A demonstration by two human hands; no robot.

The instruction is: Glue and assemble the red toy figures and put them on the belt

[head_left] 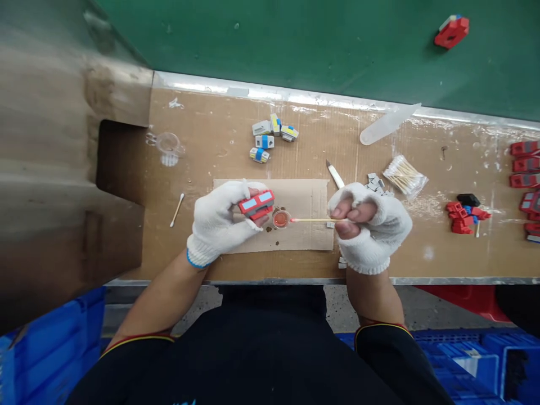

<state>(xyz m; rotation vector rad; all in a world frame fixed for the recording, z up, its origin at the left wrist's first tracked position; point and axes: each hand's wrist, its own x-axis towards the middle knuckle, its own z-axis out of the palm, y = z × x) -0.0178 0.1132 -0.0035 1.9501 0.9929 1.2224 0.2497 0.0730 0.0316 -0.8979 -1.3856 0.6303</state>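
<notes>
My left hand, in a white glove with bare fingertips, is closed on a small red and grey toy part with light blue panels. In a pinch, my right hand, gloved the same way, holds a cotton swab level, its reddish tip pointing left. That tip is just right of a small round dish of red liquid, which stands on a cardboard sheet. Whether the tip touches the dish rim is too small to tell.
Several grey, blue and yellow parts lie behind the sheet. A knife, grey pieces, a bag of swabs and red parts lie rightward. A metal housing borders the left; a loose swab is near it.
</notes>
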